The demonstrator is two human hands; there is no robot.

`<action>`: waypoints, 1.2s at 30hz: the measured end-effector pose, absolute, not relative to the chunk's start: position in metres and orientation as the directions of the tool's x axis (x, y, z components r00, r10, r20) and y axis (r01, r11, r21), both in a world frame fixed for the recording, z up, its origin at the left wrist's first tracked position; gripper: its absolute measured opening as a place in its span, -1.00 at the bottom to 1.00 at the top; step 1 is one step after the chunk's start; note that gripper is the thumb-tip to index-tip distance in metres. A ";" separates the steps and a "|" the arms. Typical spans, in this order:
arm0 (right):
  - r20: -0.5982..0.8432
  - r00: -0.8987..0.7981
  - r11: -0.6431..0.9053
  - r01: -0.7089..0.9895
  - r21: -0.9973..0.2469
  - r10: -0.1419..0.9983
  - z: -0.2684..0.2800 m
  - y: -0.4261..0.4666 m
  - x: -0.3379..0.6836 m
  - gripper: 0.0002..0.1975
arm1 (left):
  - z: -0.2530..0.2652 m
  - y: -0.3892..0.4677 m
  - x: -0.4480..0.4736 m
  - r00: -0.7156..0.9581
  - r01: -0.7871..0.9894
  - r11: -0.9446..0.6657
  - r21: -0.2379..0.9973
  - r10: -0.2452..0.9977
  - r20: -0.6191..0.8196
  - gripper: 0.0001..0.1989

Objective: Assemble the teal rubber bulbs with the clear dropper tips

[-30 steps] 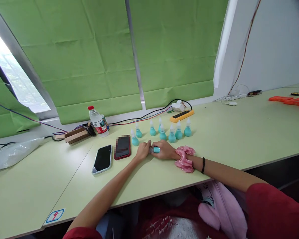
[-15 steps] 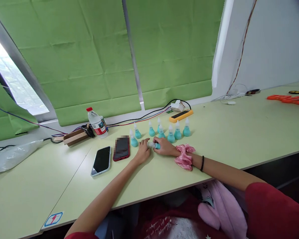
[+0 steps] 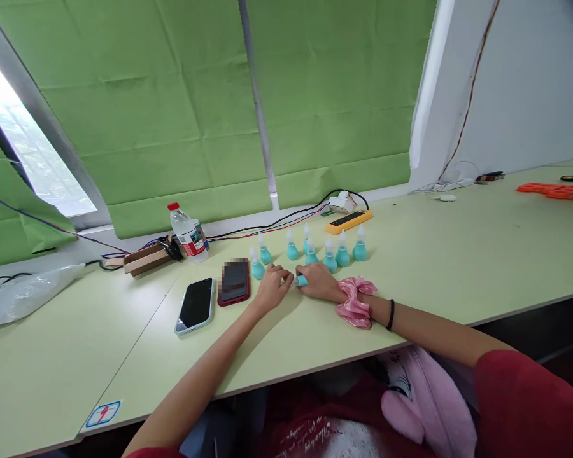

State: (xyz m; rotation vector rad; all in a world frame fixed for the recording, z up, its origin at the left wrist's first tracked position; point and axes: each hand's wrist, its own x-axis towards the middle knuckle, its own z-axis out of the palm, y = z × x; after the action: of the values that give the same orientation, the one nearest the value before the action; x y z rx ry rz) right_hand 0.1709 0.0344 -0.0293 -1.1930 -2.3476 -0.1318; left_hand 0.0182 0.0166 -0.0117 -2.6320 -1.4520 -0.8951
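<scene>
Between my hands is a small nasal aspirator with a teal rubber bulb and a clear nozzle, lying on its side just above the tabletop. My right hand is closed round the bulb, a pink bow scrunchie on its wrist. At the nozzle end, my left hand has its fingers pinched together on the clear tip, which they mostly cover. Beyond the hands several similar aspirators stand upright with their nozzles up. One of them, an aspirator, stands just behind my left hand.
Left of my hands lie a red-cased phone and a pale-cased phone. A water bottle, an open cardboard box and cables line the back edge. A yellow-and-black device lies behind the aspirators; orange objects are far right.
My left fingers have curled in and closed over the clear nozzle, which showed more plainly before. My right hand keeps its hold on the bulb. The view has shifted slightly.
</scene>
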 end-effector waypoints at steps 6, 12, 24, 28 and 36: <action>0.470 -0.522 0.640 0.757 -0.129 0.712 -0.026 0.026 0.170 -0.87 | -0.003 0.023 0.006 0.486 0.707 -0.613 0.353 0.783 0.388 -0.74; 0.467 -0.542 0.651 0.752 -0.104 0.699 -0.027 0.027 0.169 -0.85 | -0.007 0.024 0.006 0.451 0.602 -0.543 0.585 0.836 0.312 -0.71; 0.400 -0.793 0.863 0.505 0.011 0.459 -0.007 0.040 0.187 -0.83 | -0.029 0.036 0.004 0.388 0.405 -0.311 0.860 0.910 0.146 -0.71; 0.429 -0.757 0.838 0.546 0.000 0.494 -0.012 0.042 0.186 -0.83 | -0.025 0.032 0.006 0.425 0.415 -0.348 0.840 0.891 0.159 -0.66; 0.403 -0.742 0.836 0.534 -0.127 0.535 -0.012 0.045 0.192 -0.77 | -0.025 0.028 0.011 0.344 0.464 -0.489 0.739 0.868 0.359 -0.80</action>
State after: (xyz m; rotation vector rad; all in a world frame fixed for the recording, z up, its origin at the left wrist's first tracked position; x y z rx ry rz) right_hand 0.1915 0.0453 -0.0117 -0.7940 -2.5861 0.0039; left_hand 0.0110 0.0276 -0.0250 -2.9605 -1.6397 -1.4481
